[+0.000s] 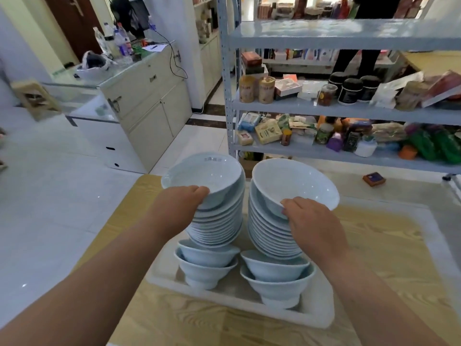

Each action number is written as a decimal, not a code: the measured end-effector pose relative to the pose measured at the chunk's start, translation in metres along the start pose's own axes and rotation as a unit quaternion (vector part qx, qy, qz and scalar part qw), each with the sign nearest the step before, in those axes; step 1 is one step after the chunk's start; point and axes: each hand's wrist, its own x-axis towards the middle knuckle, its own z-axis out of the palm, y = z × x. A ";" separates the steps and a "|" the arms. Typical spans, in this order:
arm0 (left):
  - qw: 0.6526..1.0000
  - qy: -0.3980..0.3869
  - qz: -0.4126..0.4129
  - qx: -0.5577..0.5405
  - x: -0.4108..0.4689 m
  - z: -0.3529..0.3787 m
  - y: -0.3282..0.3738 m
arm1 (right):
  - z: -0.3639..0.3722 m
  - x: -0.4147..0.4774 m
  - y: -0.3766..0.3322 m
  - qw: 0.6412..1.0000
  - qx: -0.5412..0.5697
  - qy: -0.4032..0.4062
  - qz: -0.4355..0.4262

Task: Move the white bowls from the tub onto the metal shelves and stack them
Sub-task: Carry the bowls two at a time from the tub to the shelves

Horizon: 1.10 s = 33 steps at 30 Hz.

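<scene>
Pinching the near rim of the top bowl point(203, 176) on the left stack point(215, 221), the left hand point(178, 204), thumb over the lip and the remaining fingers hidden beneath, so closed on that bowl; likewise the right hand point(311, 221), clamped on the near rim of the tilted top bowl point(295, 183) of the right stack point(272, 231), thumb on the inside edge, fingers wrapped under. Glazed ceramic by the look of it: stiff, smooth, probably slick under dry fingers, and brittle enough to chip on a knock against a neighbour or a shelf edge. Light singly, heavy as a whole column, so best taken one or a few at a time rather than by the pile. Safest hold likely at the rim with support under the belly or foot, not by the lip alone. Both stacks leaning, the left one visibly askew on two lower bowls point(207, 260), so lifting straight up and clear before swinging away seems wise. All of it standing in the white tub point(249, 305) on a wood-grain table point(374, 245). Beyond, near but apart from the table, the metal shelves point(349, 108): middle and lower tiers crowded with jars, tins and packets, the top tier point(336, 33) looking mostly bare and the likeliest landing place. No bowls visible on the shelves yet.
</scene>
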 end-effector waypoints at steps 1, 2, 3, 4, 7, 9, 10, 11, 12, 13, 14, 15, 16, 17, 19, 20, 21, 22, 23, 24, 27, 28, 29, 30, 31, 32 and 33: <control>1.000 0.016 -0.010 0.002 -0.005 -0.007 -0.001 | -0.004 0.001 -0.002 0.999 0.012 0.029 -0.010; 0.999 0.035 -0.016 0.004 -0.011 -0.013 -0.003 | -0.010 0.003 -0.005 0.998 0.022 0.052 -0.021; 0.998 0.059 -0.019 0.007 -0.019 -0.019 -0.006 | -0.016 0.006 -0.010 0.997 0.028 0.061 -0.034; 0.996 0.083 -0.023 0.015 -0.030 -0.027 -0.010 | -0.021 0.008 -0.017 0.996 0.028 0.064 -0.049; 0.987 0.146 -0.051 0.034 -0.076 -0.049 -0.025 | -0.036 0.016 -0.051 0.991 0.017 0.081 -0.102; 0.979 0.172 -0.095 0.045 -0.120 -0.061 -0.040 | -0.044 0.020 -0.083 0.985 0.030 0.097 -0.136; 0.975 0.178 -0.118 0.053 -0.146 -0.065 -0.047 | -0.048 0.022 -0.104 0.981 0.041 0.104 -0.157; 0.972 0.177 -0.143 0.061 -0.175 -0.069 -0.055 | -0.051 0.023 -0.126 0.976 0.051 0.108 -0.180; 0.968 0.171 -0.171 0.069 -0.208 -0.073 -0.061 | -0.052 0.023 -0.151 0.970 0.059 0.112 -0.206; 0.963 0.167 -0.199 0.077 -0.244 -0.076 -0.066 | -0.053 0.022 -0.179 0.963 0.071 0.115 -0.231; 0.956 0.166 -0.227 0.083 -0.281 -0.079 -0.072 | -0.052 0.021 -0.209 0.955 0.085 0.122 -0.257; 0.949 0.161 -0.257 0.091 -0.318 -0.082 -0.075 | -0.049 0.021 -0.241 0.946 0.102 0.126 -0.281; 0.941 0.148 -0.287 0.102 -0.356 -0.086 -0.077 | -0.046 0.018 -0.274 0.935 0.122 0.130 -0.306; 0.931 0.135 -0.318 0.116 -0.394 -0.091 -0.077 | -0.042 0.013 -0.310 0.923 0.144 0.133 -0.332; 0.906 0.108 -0.382 0.148 -0.469 -0.102 -0.074 | -0.036 -0.002 -0.384 0.898 0.186 0.136 -0.376; 0.891 0.090 -0.416 0.160 -0.506 -0.108 -0.072 | -0.035 -0.011 -0.420 0.885 0.207 0.133 -0.396; 0.874 0.068 -0.451 0.169 -0.541 -0.115 -0.067 | -0.035 -0.021 -0.457 0.869 0.230 0.126 -0.419; 0.857 0.052 -0.481 0.176 -0.576 -0.122 -0.061 | -0.037 -0.033 -0.493 0.850 0.253 0.116 -0.447; 0.840 0.048 -0.509 0.185 -0.609 -0.129 -0.054 | -0.041 -0.045 -0.527 0.830 0.273 0.106 -0.475; 0.821 0.050 -0.534 0.195 -0.642 -0.136 -0.046 | -0.045 -0.057 -0.559 0.808 0.293 0.100 -0.501; 0.744 0.050 -0.615 0.255 -0.726 -0.157 -0.011 | -0.063 -0.095 -0.649 0.735 0.345 0.085 -0.578; 0.720 0.048 -0.636 0.273 -0.746 -0.163 0.000 | -0.069 -0.106 -0.674 0.714 0.355 0.080 -0.598; 0.692 0.043 -0.661 0.288 -0.767 -0.170 0.014 | -0.077 -0.120 -0.701 0.687 0.368 0.074 -0.621; 0.657 0.034 -0.689 0.303 -0.788 -0.179 0.029 | -0.086 -0.136 -0.730 0.654 0.385 0.065 -0.648; 0.626 0.025 -0.713 0.314 -0.803 -0.187 0.043 | -0.095 -0.150 -0.755 0.625 0.400 0.058 -0.668; 0.597 0.015 -0.735 0.322 -0.818 -0.195 0.057 | -0.106 -0.165 -0.779 0.598 0.410 0.052 -0.687; 0.568 0.004 -0.756 0.325 -0.829 -0.204 0.071 | -0.117 -0.180 -0.802 0.571 0.418 0.049 -0.704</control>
